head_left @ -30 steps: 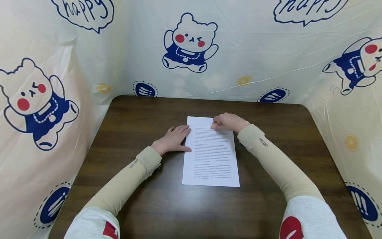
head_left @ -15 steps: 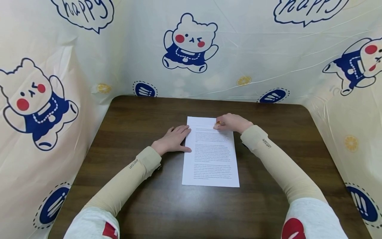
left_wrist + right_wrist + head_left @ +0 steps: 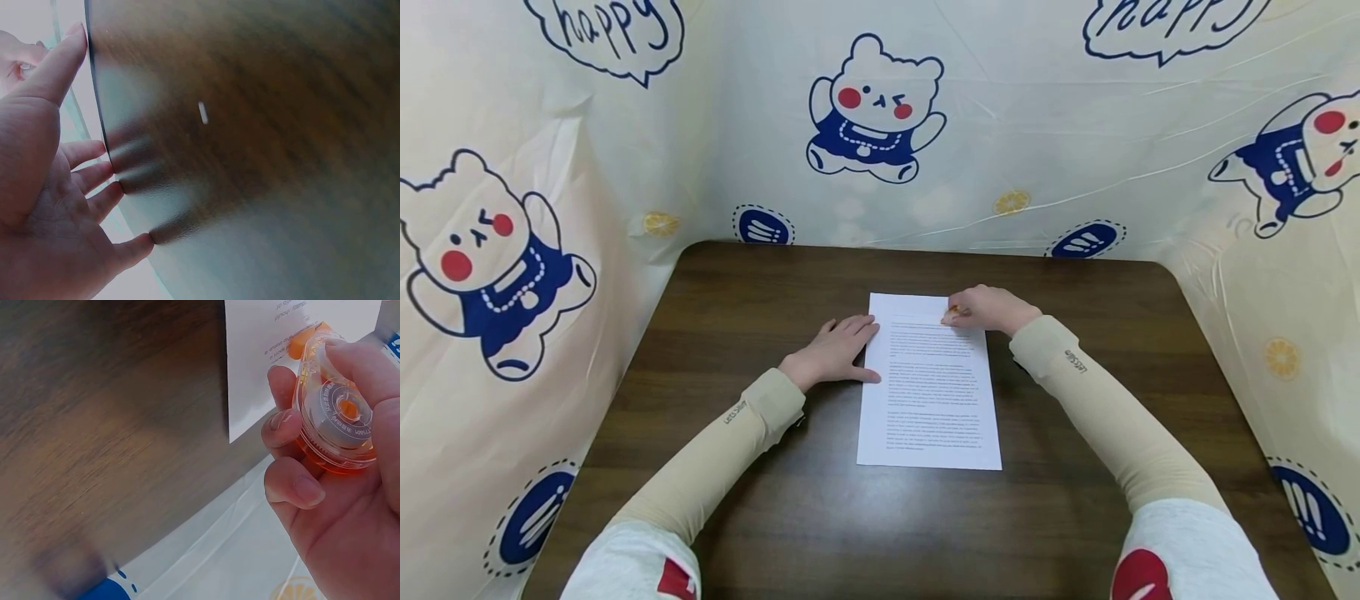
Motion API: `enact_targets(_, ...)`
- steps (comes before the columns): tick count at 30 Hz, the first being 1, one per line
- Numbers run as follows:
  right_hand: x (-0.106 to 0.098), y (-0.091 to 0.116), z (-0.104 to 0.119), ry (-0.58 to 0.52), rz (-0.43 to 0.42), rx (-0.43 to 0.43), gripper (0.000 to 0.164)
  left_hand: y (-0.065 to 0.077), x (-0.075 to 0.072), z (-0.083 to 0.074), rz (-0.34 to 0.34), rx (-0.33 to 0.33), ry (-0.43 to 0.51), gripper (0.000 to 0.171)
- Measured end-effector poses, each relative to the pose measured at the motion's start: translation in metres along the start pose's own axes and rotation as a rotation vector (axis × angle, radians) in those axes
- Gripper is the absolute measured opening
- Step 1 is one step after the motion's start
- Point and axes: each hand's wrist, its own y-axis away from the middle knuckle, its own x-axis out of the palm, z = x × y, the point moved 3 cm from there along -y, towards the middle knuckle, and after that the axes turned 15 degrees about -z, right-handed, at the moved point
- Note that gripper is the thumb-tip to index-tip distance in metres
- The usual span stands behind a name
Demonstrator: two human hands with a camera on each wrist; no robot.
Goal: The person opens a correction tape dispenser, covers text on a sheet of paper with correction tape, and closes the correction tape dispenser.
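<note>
A printed sheet of paper lies on the dark wooden table. My left hand rests at the paper's left edge with fingers and thumb spread; the left wrist view shows its palm and fingertips along that edge. Near the top right of the page, my right hand grips a clear and orange correction tape dispenser. Curled fingers and the thumb hold it in the right wrist view, its orange tip over the printed side. Whether the tip touches the paper, I cannot tell.
The brown table extends around the page on every side. Beyond its edges hangs a pale curtain with printed bears and blue ovals. A small white mark shows on the tabletop in the left wrist view.
My right hand has slid a little to the right across the top of the page with the correction tape dispenser. The left hand and the paper have stayed nearly still.
</note>
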Motion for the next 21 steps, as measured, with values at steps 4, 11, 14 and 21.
enact_targets(4, -0.001, 0.002, -0.001, 0.01, -0.001, 0.008, 0.031, 0.0, 0.0, 0.0, 0.002, 0.0, -0.003, 0.103)
enact_targets(11, -0.004, 0.006, -0.003, 0.019, -0.002, 0.02, 0.034, -0.001, 0.001, 0.001, 0.006, -0.003, -0.001, 0.103)
enact_targets(14, -0.004, 0.008, -0.005, 0.02, 0.004, 0.031, 0.035, -0.001, 0.002, 0.001, 0.007, -0.003, -0.002, 0.103)
enact_targets(21, -0.005, 0.011, -0.009, 0.021, 0.005, 0.047, 0.032, -0.002, 0.002, 0.001, 0.008, -0.001, -0.005, 0.103)
